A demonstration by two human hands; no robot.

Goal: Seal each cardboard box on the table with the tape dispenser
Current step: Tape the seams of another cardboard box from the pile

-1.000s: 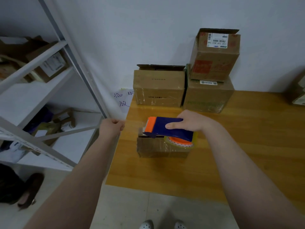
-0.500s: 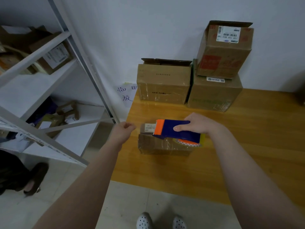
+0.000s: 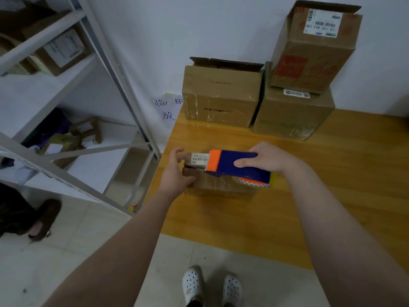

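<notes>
The left hand [image 3: 177, 173], fingers loosely spread, steadies the small cardboard box [image 3: 219, 187] on the surface [image 3: 332, 196]. The right hand [image 3: 265, 158] grips the tape dispenser [image 3: 234, 167] atop it. Behind this box, the open-flapped carton [image 3: 221, 96] and the stacked carton [image 3: 314, 47] seemingly await sealing.

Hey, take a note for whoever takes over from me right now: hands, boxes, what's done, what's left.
Right hand grips the tape dispenser, on top of the small box near the table edge.
Left hand open, touching that box's left end.
Seal on it not visibly finished.
Left: open-flap box and top stacked box at the wall, flaps up.
</notes>
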